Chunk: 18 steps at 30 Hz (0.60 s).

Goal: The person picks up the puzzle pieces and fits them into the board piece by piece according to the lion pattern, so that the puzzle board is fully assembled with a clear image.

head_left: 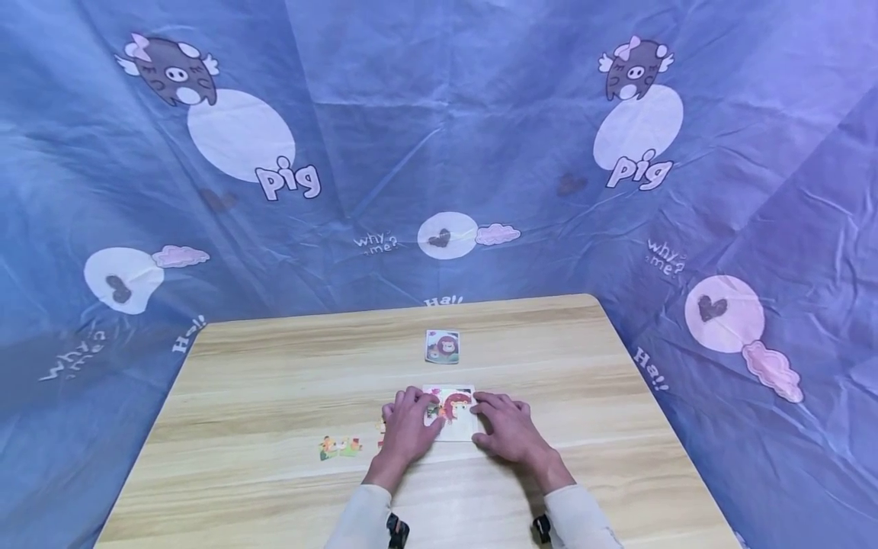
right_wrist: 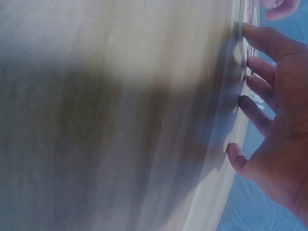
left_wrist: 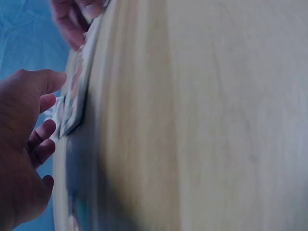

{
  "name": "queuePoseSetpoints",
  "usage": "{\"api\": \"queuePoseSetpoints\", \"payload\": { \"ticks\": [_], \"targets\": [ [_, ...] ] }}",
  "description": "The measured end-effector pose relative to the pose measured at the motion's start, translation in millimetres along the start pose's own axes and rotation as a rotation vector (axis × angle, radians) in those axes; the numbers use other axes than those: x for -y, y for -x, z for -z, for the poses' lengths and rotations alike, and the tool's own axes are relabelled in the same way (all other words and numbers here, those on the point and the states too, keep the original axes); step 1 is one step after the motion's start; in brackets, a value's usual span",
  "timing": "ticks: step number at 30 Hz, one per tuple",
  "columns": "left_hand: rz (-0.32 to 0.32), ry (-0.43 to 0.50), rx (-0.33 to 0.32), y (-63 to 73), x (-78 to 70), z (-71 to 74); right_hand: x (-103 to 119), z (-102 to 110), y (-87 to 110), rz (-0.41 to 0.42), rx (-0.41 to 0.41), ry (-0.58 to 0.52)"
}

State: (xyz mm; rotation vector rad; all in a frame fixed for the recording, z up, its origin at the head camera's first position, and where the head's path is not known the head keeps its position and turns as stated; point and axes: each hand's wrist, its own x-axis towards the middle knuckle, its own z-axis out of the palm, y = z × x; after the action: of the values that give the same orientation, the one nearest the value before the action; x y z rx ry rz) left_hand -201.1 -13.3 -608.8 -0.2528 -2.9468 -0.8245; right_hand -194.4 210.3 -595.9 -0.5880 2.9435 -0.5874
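Observation:
A lion jigsaw puzzle (head_left: 456,433) lies partly filled in a white tray on the table, between my two hands. My left hand (head_left: 410,428) is over the tray's left side, fingers loosely bent and the thumb near the pieces. In the left wrist view the left fingers (left_wrist: 45,82) show a gap to the thumb with nothing gripped between them. My right hand (head_left: 511,428) touches the tray's right edge with its fingertips, the fingers spread. In the right wrist view, the thumb and fingers (right_wrist: 262,115) rest along the edge and tabletop.
A lion picture card (head_left: 442,347) lies behind the tray. Loose puzzle pieces (head_left: 350,447) lie on the wooden table (head_left: 261,396) to the left, some partly hidden by my left hand. A blue printed cloth (head_left: 384,152) hangs around the table's back and sides.

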Motion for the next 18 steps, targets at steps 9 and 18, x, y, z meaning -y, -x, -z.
{"api": "queuePoseSetpoints", "payload": {
  "ticks": [9,18],
  "targets": [
    [0.046,0.054,-0.048,10.5,21.4,20.3,1,3,1.8,-0.008,0.007,-0.007],
    [0.079,0.042,-0.077,22.4,43.1,32.5,2,2,0.6,-0.009,0.01,-0.001]
  ]
}}
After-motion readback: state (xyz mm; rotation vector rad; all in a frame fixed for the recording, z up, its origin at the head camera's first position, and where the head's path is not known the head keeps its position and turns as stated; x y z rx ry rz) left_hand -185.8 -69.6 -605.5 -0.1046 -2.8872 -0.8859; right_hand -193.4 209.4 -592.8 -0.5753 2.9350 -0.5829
